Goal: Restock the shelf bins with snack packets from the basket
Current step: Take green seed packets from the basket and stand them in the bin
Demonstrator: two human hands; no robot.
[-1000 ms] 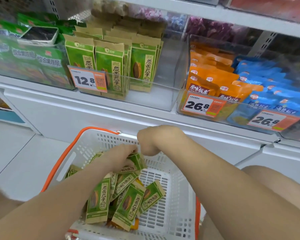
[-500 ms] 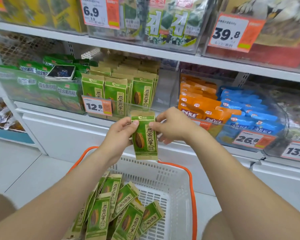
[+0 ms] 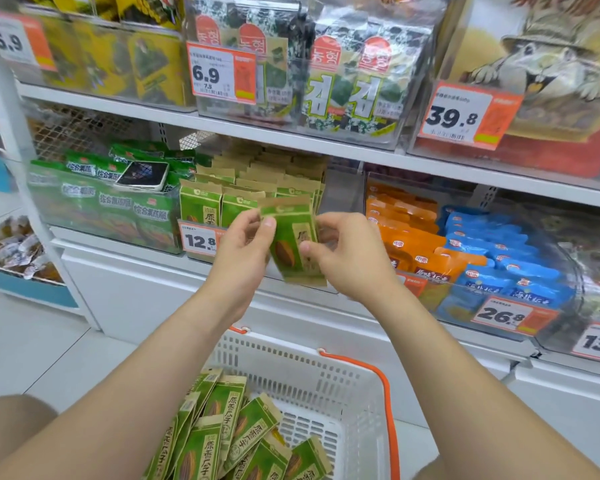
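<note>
Standing before white shop shelves (image 3: pixel 326 147) lined with clear plastic bins (image 3: pixel 347 199). Pinching a flat green paper packet (image 3: pixel 293 244) upright between left hand (image 3: pixel 245 244) and right hand (image 3: pixel 343 254), in front of the bin, above a white slotted basket (image 3: pixel 312 375) holding matching packets (image 3: pixel 222 434).

A shop is shown. Snack packets are stocked in shelf bins (image 3: pixel 388 140) fitted with price tags (image 3: pixel 221 73). A shopping basket (image 3: pixel 326 382) is seen below.
</note>
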